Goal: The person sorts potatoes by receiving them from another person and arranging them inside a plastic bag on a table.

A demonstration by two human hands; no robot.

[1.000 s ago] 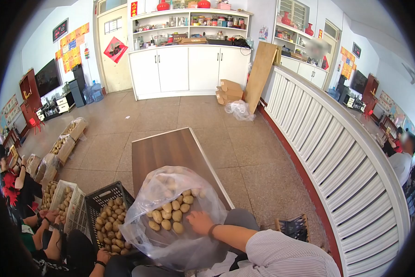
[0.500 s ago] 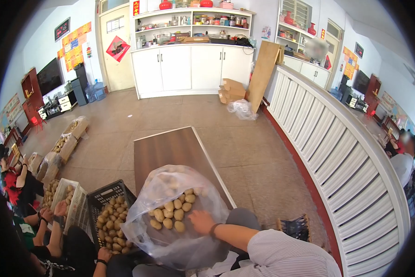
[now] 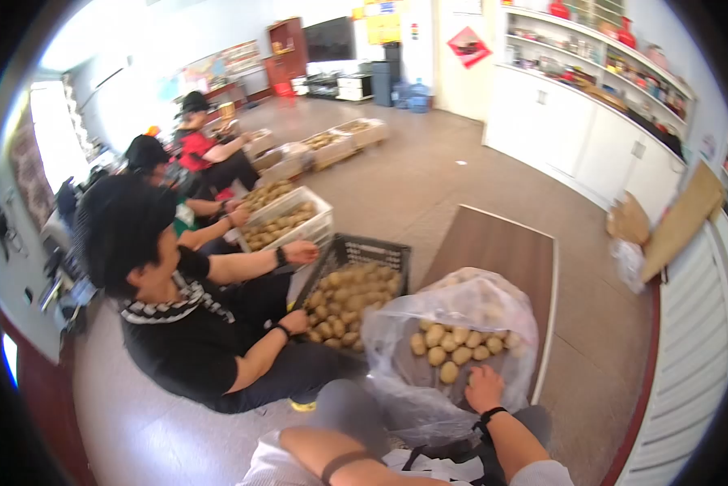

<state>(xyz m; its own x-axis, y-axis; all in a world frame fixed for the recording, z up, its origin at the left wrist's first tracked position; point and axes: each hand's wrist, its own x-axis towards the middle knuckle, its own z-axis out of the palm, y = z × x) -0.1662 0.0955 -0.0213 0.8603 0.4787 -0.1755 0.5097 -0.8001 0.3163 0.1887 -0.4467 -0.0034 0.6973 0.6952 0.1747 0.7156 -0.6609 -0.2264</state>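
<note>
My right hand (image 3: pixel 484 389), with a dark band at the wrist, is at the front opening of a clear plastic bag (image 3: pixel 396 328). Its fingers are slightly bent and apart, with nothing seen in them. Just beyond the fingertips, several potatoes (image 3: pixel 461 355) lie in the bag, which rests partly on a brown board (image 3: pixel 493 243). From the lower left comes my left forearm, wearing a band; its hand is outside the picture. To the left of the bag, a black crate (image 3: pixel 396 253) holds many potatoes.
A co-worker in black (image 3: pixel 178 348) sits at the left, one hand at the black crate's edge. Two more people sit beyond, by a white crate (image 3: pixel 319 212) of potatoes. Farther boxes (image 3: pixel 327 150), a white cabinet (image 3: pixel 542 121) and a white railing (image 3: pixel 688 348) are around.
The view has swung left, bringing the seated co-workers fully into sight. My left forearm now shows at the bottom. My right hand is still by the potatoes in the bag.
</note>
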